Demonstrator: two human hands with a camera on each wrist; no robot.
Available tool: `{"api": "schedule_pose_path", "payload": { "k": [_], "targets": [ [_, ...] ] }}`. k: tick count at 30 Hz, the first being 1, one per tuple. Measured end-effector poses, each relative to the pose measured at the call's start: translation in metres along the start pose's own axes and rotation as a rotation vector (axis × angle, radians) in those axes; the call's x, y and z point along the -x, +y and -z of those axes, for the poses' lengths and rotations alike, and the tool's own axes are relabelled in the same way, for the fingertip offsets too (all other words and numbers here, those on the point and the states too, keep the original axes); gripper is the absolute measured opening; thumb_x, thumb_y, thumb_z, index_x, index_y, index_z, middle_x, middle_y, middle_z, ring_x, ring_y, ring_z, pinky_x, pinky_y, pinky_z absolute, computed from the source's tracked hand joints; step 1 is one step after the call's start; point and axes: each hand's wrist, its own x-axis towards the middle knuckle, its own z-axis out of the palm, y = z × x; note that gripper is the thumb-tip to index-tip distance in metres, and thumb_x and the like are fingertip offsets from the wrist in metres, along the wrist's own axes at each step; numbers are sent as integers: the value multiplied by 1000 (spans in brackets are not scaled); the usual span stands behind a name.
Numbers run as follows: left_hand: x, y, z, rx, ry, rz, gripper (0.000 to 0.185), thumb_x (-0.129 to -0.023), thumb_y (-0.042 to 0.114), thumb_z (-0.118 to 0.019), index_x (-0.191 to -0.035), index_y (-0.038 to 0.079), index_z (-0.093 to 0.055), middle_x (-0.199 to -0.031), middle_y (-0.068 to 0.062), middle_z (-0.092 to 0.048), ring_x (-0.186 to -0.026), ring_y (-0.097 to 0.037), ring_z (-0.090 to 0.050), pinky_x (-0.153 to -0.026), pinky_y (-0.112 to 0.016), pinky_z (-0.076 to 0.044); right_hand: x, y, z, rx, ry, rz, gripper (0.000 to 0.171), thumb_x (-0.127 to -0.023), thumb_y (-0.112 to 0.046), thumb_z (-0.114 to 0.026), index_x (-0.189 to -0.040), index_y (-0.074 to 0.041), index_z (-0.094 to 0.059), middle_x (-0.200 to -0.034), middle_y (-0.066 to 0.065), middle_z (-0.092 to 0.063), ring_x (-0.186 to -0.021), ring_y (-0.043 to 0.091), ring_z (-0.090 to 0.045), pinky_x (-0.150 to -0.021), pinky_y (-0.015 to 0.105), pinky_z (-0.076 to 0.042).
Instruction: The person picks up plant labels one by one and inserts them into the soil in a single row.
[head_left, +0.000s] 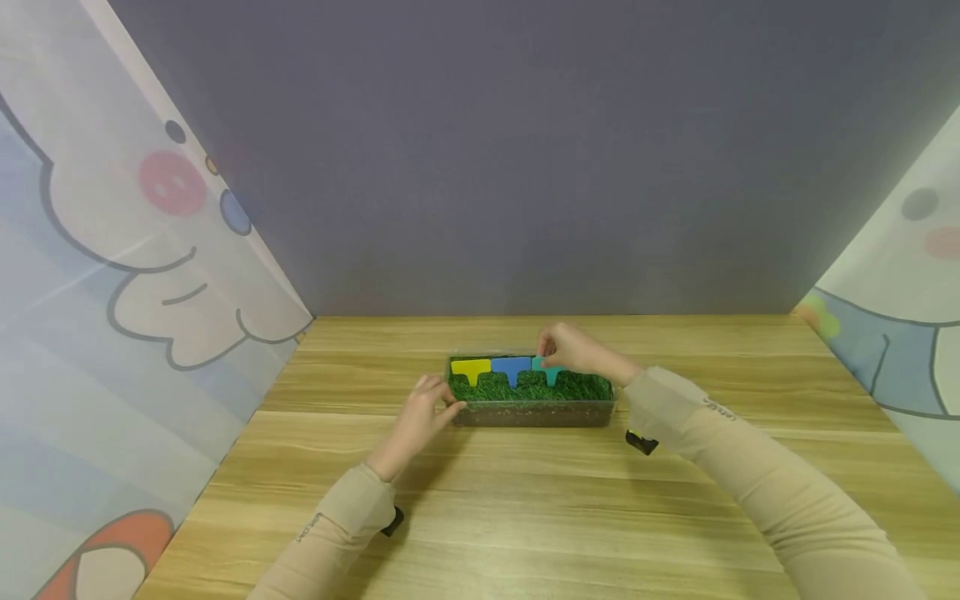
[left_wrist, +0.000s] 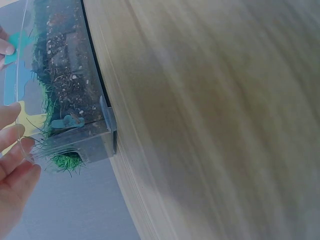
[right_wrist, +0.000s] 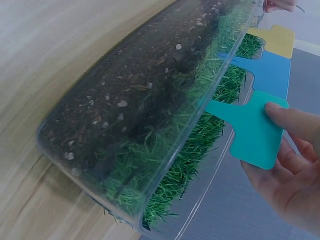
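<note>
Just below mid-frame, the right hand [head_left: 573, 348] pinches the teal plant label [right_wrist: 259, 129] while the left hand [head_left: 420, 415] grips the clear planter [head_left: 532, 414], so probably label-seating, next needing a gentle push.

A wood-grained table [head_left: 540, 517] is lit with a pale sheen on its near part. The table is backed by a plain grey wall [head_left: 480, 167], flanked on its left by a cartoon-printed panel [head_left: 67, 375] and on its right by another printed panel [head_left: 900, 333].
</note>
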Motion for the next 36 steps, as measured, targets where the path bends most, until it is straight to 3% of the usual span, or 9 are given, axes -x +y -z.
{"api": "schedule_pose_path", "payload": {
  "k": [21, 36],
  "targets": [
    [0, -2, 2, -2, 5, -8, 16, -73, 12, -72, -68, 8, -57, -77, 0, -56, -80, -17, -49, -73, -31, -48, -1, 1, -6, -3, 16, 23, 7, -78, 2, -63, -80, -1, -57, -80, 6, -57, -72, 17, -56, -65, 28, -49],
    [1, -2, 3, 0, 12, -16, 16, -72, 12, -72, -69, 7, -57, -77, -1, -57, -79, -17, -49, -73, -30, -48, -1, -3, -6, 23, 2, -21, 8, -79, -1, -64, -83, -5, -58, -82, 6, -55, -73, 17, -51, -64, 30, -45]
  ]
}}
